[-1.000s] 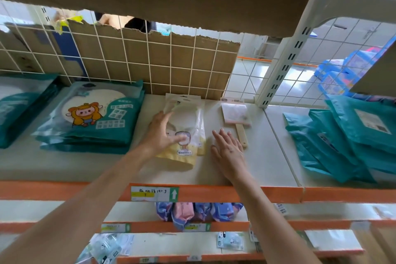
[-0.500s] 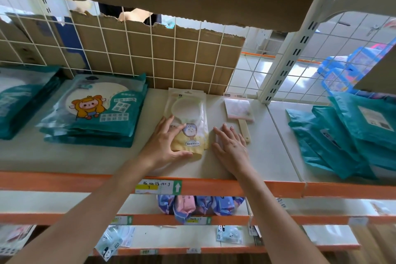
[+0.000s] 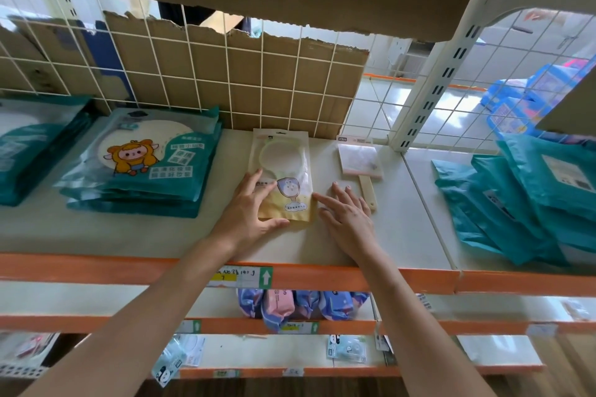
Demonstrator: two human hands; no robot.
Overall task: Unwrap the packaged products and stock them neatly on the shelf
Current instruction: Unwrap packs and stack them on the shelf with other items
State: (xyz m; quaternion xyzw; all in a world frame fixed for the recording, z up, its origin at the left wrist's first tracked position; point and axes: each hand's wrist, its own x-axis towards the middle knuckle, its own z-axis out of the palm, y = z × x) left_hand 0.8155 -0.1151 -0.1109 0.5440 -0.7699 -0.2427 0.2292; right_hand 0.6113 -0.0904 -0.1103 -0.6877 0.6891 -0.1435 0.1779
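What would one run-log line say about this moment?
step: placing yellow pouch | left hand: rests on it | right hand: flat on shelf beside it

Torn cardboard (image 3: 280, 69) (brown) stands behind a wire grid (image 3: 263, 51).

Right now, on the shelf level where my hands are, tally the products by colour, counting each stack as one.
Teal package stacks: 3
Yellow pouch: 1
Pink handled item: 1
Total: 5
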